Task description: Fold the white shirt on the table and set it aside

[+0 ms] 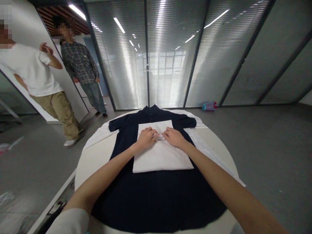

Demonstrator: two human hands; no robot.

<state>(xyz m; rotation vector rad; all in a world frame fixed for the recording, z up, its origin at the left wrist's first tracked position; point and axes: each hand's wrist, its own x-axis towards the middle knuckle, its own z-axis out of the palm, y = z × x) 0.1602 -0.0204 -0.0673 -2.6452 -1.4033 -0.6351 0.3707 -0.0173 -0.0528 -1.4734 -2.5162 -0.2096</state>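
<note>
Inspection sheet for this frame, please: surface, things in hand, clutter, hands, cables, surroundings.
Surface: round white table, mostly covered by cloth.
Things in hand: folded white garment lying on a dark navy shirt spread flat; another white cloth under the shirt.
Clutter: nothing seen on the table.
Hands: left hand and right hand rest on the white garment, fingers bunching its upper middle.
Cables: nothing seen.
Surroundings: glass wall with blinds; two people standing at left; colourful object on the floor.
</note>
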